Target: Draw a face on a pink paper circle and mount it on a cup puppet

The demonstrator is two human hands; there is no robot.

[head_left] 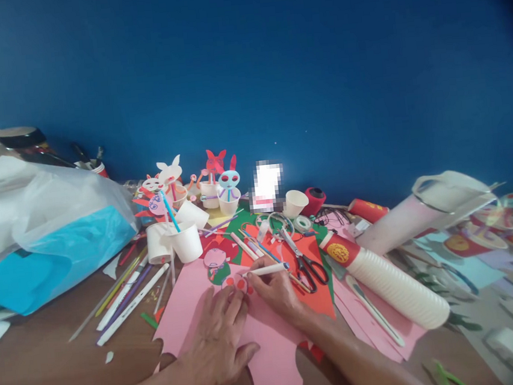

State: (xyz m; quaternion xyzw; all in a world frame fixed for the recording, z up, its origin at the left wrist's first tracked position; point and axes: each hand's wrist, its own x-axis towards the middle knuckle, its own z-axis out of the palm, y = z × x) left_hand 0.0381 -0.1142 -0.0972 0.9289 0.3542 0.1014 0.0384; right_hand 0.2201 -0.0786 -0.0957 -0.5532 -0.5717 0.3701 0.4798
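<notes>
My left hand [220, 341] lies flat on a pink paper sheet [274, 351], fingers spread, its fingertips at the lower edge of a small pink paper cutout [229, 281] with red spots. Between the fingers of my right hand [275, 293] is a white marker [266, 269], its blue-marked end pointing right. The tip is over the cutout's right part; whether it touches is too small to tell. Just beyond lies another pink round cutout [214, 257] with drawn lines, above a green paper piece [220, 274]. Black-handled scissors [306, 266] rest on red-orange paper, right of my right hand.
White paper cups [186, 243] and paper rabbit figures [229, 182] stand behind. A long stack of cups [392, 282] lies at right, beside a craft knife [375, 311]. Pens [133, 304] and a plastic bag with blue sheets [75, 246] occupy the left. A bright screen [267, 182] leans near the wall.
</notes>
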